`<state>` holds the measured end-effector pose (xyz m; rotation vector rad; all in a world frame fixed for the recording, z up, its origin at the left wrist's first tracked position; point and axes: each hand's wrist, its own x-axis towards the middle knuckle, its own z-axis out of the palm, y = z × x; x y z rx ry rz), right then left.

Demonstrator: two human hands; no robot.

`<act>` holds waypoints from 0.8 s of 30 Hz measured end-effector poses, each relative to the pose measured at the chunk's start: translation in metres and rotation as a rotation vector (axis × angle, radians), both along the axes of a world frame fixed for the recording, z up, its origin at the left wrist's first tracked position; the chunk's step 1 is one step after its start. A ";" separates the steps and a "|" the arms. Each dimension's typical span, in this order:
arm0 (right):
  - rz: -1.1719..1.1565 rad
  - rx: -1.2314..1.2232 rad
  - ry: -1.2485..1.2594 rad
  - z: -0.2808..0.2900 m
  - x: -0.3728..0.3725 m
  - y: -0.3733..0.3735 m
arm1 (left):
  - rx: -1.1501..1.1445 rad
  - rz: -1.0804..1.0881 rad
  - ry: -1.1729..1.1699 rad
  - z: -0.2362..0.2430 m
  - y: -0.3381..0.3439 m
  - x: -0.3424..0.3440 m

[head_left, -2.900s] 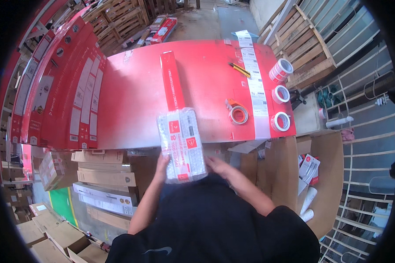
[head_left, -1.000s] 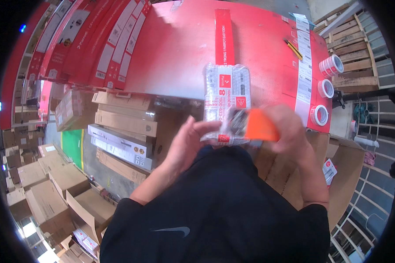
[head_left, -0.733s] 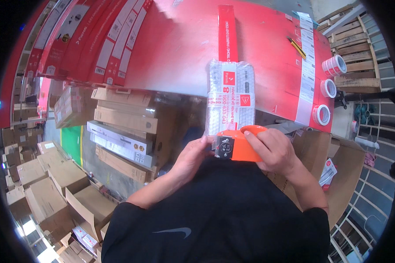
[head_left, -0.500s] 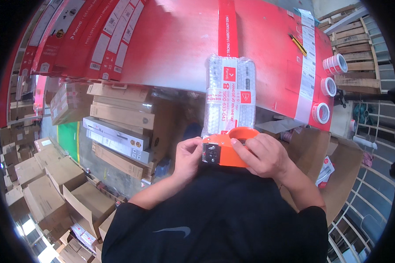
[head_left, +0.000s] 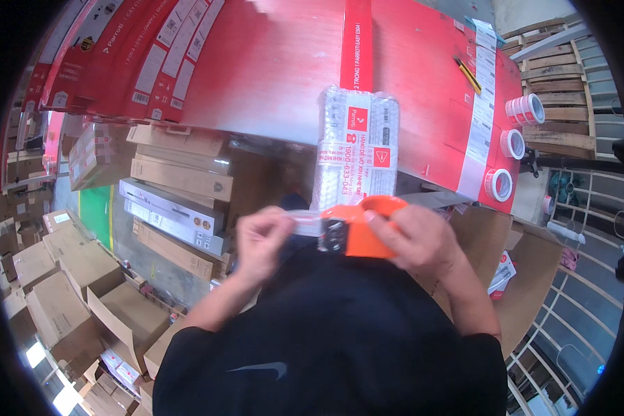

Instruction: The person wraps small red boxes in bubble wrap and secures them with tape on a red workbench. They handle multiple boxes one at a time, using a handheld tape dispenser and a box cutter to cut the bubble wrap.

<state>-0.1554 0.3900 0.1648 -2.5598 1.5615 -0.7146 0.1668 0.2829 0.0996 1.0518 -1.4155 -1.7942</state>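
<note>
At centre frame the right hand (head_left: 423, 239) grips an orange tape dispenser (head_left: 364, 225), while the left hand (head_left: 263, 239) pinches what looks like the loose tape end (head_left: 305, 222). The bubble-wrapped parcel (head_left: 357, 149) lies just above on the red worktop (head_left: 270, 69). Judging by this, taping comes next, needing the strip pulled taut. Tape rolls (head_left: 513, 142) sit upper right, cardboard boxes (head_left: 173, 187) crowd the left

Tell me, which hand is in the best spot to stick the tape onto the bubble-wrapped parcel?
Probably the left hand: it pinches the loose tape end just below the bubble-wrapped parcel. The right hand is wrapped around the orange tape dispenser, so it is busy.
</note>
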 end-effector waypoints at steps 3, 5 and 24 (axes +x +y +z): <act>-0.173 0.067 0.048 0.012 -0.057 0.018 | -0.214 0.359 -0.057 0.011 -0.068 0.080; -0.303 0.128 0.091 0.016 -0.099 0.037 | -0.176 0.399 -0.192 0.013 -0.113 0.157; -0.406 0.357 -0.018 -0.172 -0.088 0.047 | 0.666 -0.190 -0.160 -0.361 0.047 -0.152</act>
